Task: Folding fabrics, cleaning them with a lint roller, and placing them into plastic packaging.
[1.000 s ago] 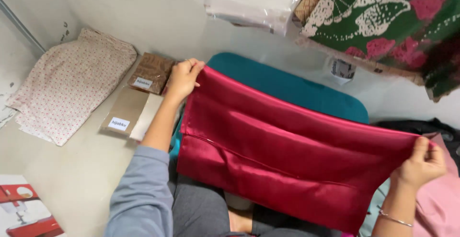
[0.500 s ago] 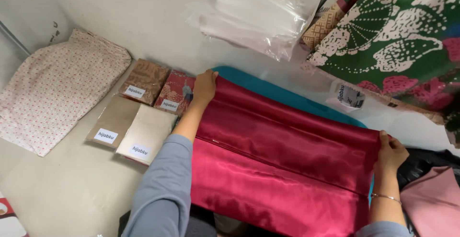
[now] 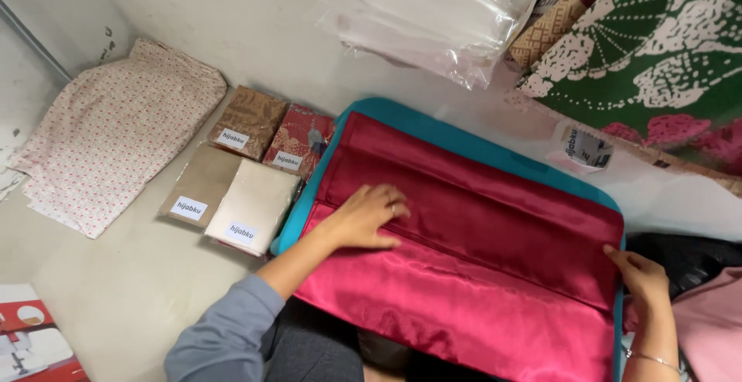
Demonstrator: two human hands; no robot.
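A shiny crimson satin cloth (image 3: 495, 258) lies folded over a teal board (image 3: 402, 115) in front of me. My left hand (image 3: 367, 216) rests flat on the cloth near its left side, fingers spread along a fold line. At the cloth's right edge my right hand (image 3: 641, 278) presses on the border, fingers touching the fabric. Neither hand lifts the cloth.
Several flat packed fabrics with white labels (image 3: 247, 169) lie left of the board. A floral white cloth (image 3: 116, 131) sits farther left. Clear plastic bags (image 3: 440, 15) and a green patterned fabric (image 3: 657, 50) are at the back. A red and white box (image 3: 35, 343) is bottom left.
The cloth was held up by its two top corners, then lowered onto the teal board. My left hand has let go and moved down onto the middle of the cloth.
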